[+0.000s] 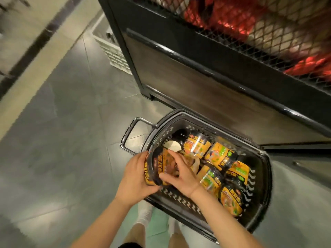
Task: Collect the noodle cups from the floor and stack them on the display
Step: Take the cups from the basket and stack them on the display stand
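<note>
So right now the person is bent over a black shopping basket (pixel 265 178) sitting on the grey tiled floor (pixel 71 122), just in front of a dark display stand (pixel 197 72) with mesh sides. Both hands are on one noodle cup (pixel 157 169), tipped on its side over the near-left corner of the basket: the left hand (pixel 136 178) cups it from underneath and outside with fingers curled round the rim, and the right hand (pixel 180 176) has its fingers spread over the lid, so the grip is a two-handed hold on that single cup. Far as I can tell this is early-to-middle going. At least five more cups (pixel 197 145) are lying on their sides in the basket, orange and black labels, packed against each other toward the right. The display's upper bin shows red packets (pixel 223 17) behind the mesh, but it's blurry and I can't spot any noodle cups stacked up there. So most of the stacking looks left to do, one cup in hand, rest waiting.
</note>
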Tool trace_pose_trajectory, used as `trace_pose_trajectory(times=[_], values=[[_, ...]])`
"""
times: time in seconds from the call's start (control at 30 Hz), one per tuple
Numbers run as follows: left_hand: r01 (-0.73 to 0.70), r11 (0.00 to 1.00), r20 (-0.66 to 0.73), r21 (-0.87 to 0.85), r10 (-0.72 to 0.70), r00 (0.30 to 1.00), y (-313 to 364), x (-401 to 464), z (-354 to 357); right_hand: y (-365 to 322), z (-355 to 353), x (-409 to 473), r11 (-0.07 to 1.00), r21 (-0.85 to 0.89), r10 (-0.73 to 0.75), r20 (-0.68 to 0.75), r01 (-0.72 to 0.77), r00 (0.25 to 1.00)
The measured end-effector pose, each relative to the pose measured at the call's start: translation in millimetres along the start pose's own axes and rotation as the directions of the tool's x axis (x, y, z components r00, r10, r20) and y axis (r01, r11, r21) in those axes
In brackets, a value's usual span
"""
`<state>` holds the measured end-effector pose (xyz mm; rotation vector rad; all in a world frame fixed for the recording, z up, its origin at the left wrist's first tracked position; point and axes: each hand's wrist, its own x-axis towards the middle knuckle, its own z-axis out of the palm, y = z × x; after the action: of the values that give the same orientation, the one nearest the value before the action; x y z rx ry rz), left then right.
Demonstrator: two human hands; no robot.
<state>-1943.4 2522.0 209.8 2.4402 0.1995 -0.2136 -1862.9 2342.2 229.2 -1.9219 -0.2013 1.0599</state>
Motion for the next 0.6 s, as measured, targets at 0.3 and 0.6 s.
trace_pose_trajectory(times=[0.3,0.6], values=[[0.240,0.969,-0.183,0.054,-0.226,0.957,-39.6,-36.8,22.7,120.2,-10.5,62.1,0.751,-0.659,0.029,-0.035,-0.045,0.999],[0.377,0.915,-0.331,-0.145,-0.404,0.853,-45.4,-40.1,32.5,163.5,14.1,93.2,0.473,-0.866,0.038,-0.167,-0.165,0.985]])
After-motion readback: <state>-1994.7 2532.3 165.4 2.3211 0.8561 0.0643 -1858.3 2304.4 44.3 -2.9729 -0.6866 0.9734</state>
